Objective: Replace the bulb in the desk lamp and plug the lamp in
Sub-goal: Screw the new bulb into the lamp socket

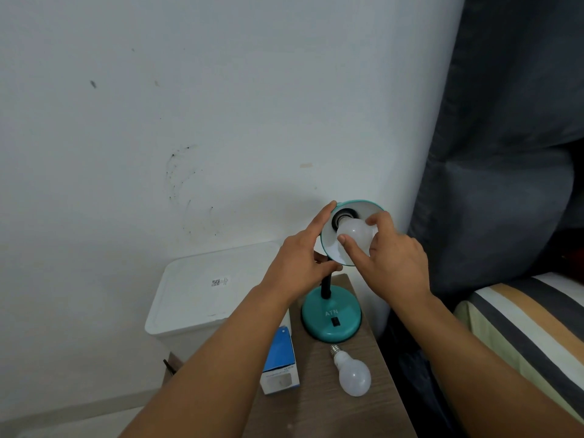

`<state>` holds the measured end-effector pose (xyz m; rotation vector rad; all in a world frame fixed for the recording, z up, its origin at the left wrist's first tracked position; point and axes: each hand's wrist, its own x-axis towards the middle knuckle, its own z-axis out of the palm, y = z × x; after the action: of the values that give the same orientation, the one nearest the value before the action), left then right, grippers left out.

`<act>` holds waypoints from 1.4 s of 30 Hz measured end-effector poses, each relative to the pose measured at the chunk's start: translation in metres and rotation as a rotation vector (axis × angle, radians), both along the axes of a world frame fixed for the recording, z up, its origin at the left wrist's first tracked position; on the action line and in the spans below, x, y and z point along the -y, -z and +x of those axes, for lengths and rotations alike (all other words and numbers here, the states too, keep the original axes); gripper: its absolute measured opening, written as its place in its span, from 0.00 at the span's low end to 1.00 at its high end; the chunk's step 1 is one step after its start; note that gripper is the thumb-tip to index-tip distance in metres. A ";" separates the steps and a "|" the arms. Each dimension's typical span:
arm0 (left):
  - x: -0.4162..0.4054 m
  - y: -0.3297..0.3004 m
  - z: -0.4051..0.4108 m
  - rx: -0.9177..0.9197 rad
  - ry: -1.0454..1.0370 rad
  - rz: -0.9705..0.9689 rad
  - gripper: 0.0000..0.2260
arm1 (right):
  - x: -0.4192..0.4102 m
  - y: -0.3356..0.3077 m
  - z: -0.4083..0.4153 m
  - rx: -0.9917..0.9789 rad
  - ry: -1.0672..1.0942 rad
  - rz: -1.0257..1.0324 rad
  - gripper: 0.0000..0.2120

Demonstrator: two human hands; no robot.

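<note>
right hand (392,257) pinched the light, smooth, fragile bulb (355,237) by its dome at the lamp shade (363,207) socket; left hand (300,257) clasped the shade rim; another bulb (354,373) lay below the lamp's base (331,316)

"ATN" in pale raised letters on the round teal lamp base (331,316). QR-code label on the white plastic bin lid (202,279), print too small to read. Lettering on the blue-and-white bulb carton (279,361) blurred, unreadable.
</note>
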<state>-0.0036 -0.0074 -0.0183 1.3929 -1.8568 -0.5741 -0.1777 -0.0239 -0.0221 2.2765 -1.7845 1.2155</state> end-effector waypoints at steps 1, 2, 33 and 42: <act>0.000 0.000 0.000 0.009 -0.003 -0.001 0.46 | 0.001 -0.001 0.001 0.027 0.017 0.033 0.26; 0.000 0.000 -0.001 0.017 -0.005 -0.001 0.46 | 0.001 -0.001 0.001 0.055 0.023 0.053 0.26; -0.001 0.001 0.000 -0.007 -0.005 -0.005 0.45 | -0.007 -0.006 -0.001 0.060 -0.140 0.002 0.24; -0.001 0.001 0.000 -0.006 -0.010 0.007 0.46 | -0.007 -0.006 0.000 0.052 -0.073 -0.012 0.26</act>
<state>-0.0037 -0.0064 -0.0194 1.4031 -1.8435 -0.5801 -0.1775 -0.0164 -0.0165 2.3450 -1.7192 1.3044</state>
